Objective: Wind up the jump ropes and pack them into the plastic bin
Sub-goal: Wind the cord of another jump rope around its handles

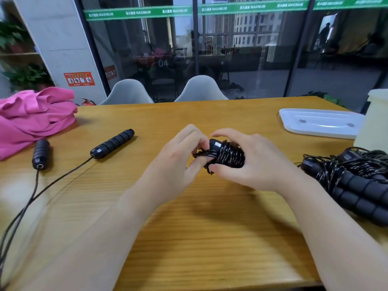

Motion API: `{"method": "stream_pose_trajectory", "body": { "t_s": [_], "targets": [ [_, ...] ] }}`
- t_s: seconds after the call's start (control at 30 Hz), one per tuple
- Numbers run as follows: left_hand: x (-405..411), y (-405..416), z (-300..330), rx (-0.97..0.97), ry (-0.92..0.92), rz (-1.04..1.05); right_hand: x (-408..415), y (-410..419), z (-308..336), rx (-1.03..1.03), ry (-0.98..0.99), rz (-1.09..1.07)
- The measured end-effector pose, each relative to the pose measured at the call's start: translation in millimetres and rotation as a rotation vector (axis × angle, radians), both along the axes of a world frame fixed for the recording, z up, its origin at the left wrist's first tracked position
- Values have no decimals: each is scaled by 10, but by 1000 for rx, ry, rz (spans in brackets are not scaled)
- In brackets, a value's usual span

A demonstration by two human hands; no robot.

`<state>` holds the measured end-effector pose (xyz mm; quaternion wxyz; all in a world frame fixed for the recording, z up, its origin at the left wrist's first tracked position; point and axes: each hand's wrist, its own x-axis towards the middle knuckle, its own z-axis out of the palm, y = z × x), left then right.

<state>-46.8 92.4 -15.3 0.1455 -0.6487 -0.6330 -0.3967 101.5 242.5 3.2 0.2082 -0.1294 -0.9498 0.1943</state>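
Your right hand [247, 162] grips the wound rope bundle [227, 156] just above the counter [189, 227], its fingers curled around to keep the coils from springing loose, while your left hand [180, 156] pinches the loose end to tuck it, the plastic bin [375, 120] waiting at far right.

"MAXIMUM" repeats along green band [195, 9]; "04" on glass [163, 63]

Black wound jump rope [227, 156] above table; unwound rope [63, 175] left.
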Motion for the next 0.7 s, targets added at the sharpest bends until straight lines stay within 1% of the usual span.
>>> {"method": "stream_pose_trajectory", "body": {
  "t_s": [0.07, 0.1, 0.2, 0.37, 0.53, 0.7],
  "targets": [
    [9, 13, -16, -4, -19, 6, 6, -19, 1, 101, 4, -2],
    [18, 18, -23, -3, -21, 8, 16, -18, 12, 84, -2, 9],
    [43, 29, -47, 7, -15, 6, 17, 25, 15, -81, -51, 60],
    [59, 42, -91, -33, -77, -7, -31, 51, -31, -318, -96, 147],
    [86, 25, -54, -78, -144, -6, -37, 91, -49, -355, -83, 181],
    [47, -33, 6, -211, -198, -33, -44, 114, -83, -344, -132, 166]
  ]
}}
